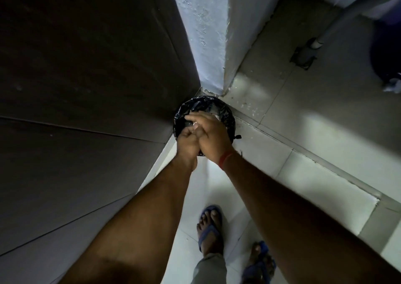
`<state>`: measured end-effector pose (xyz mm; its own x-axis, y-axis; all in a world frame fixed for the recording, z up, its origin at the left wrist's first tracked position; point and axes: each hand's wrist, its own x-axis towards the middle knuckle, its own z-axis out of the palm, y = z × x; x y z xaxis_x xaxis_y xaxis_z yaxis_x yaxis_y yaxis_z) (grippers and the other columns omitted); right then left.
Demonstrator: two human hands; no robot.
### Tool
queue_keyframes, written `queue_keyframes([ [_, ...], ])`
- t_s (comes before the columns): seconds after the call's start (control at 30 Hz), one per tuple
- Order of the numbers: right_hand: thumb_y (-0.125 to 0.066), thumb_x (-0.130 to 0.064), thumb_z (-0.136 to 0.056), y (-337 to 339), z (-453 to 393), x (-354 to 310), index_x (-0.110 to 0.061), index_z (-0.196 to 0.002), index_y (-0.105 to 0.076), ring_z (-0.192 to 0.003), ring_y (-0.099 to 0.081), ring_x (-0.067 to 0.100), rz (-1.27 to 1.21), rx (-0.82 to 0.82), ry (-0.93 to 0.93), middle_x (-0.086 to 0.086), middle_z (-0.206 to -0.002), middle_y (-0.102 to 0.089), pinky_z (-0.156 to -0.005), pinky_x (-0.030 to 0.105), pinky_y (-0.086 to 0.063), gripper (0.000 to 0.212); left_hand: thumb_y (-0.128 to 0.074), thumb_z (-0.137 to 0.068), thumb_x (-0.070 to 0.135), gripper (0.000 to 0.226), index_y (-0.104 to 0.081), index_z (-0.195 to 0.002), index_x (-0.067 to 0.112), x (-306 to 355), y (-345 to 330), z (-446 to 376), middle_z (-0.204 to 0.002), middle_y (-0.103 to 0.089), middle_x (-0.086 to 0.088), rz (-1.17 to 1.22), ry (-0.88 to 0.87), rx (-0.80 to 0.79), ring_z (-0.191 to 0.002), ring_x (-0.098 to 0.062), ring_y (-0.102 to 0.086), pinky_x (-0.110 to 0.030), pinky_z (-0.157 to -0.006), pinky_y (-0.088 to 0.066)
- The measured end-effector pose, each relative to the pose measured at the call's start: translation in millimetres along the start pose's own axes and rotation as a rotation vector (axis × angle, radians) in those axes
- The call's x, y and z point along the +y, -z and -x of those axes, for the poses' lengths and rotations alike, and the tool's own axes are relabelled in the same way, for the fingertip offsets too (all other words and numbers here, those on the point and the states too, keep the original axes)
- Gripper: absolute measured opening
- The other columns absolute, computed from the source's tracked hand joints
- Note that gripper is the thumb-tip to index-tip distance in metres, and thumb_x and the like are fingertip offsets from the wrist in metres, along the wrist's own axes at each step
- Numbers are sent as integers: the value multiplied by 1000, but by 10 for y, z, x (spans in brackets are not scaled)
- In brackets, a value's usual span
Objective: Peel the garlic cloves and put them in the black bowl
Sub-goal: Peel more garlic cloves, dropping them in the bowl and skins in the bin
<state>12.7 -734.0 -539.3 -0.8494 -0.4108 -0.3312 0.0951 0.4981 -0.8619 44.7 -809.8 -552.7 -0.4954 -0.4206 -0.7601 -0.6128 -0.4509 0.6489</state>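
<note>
Neither garlic cloves nor the black bowl can be made out with any certainty; what lies under the hands is a round bin lined with a black plastic bag, standing on the floor in the corner where a dark panel meets a pale blue wall; the two hands are held together directly over its mouth; the left hand has its fingers curled, its knuckles against the right palm; the right hand lies over it with fingers stretched toward the far side of the bin; a small pale scrap shows between the fingertips, too small to name, so I cannot tell whether either hand truly holds anything; a red thread band circles the right wrist; both bare forearms reach in from the lower edge; below them two feet in blue sandals stand on the pale tiled floor; at the upper right a grey pipe runs down to a dark floor fitting.
</note>
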Motion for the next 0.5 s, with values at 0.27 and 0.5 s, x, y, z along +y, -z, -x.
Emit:
queue_keyframes([
  [0.27,-43,-26,-103,361,139,444,-11,-138,-55,-134,-47,39,504,-296,-318,17,-148,-45,-112,45,-41,40,-59,-101,6,9,-66,-102,12,-5,177,202,-94,-72,-9,45,-63,-19,-91,-24,-66,-37,-85,-59],
  [0.5,-44,-33,-104,880,744,-109,-18,-148,-42,-146,-32,30,707,-189,-158,9,-159,-34,-110,49,-41,46,-68,-96,32,40,-67,-128,8,148,-25,1006,-127,-67,-11,-786,-399,-175,-116,-26,-64,-41,-106,-50],
])
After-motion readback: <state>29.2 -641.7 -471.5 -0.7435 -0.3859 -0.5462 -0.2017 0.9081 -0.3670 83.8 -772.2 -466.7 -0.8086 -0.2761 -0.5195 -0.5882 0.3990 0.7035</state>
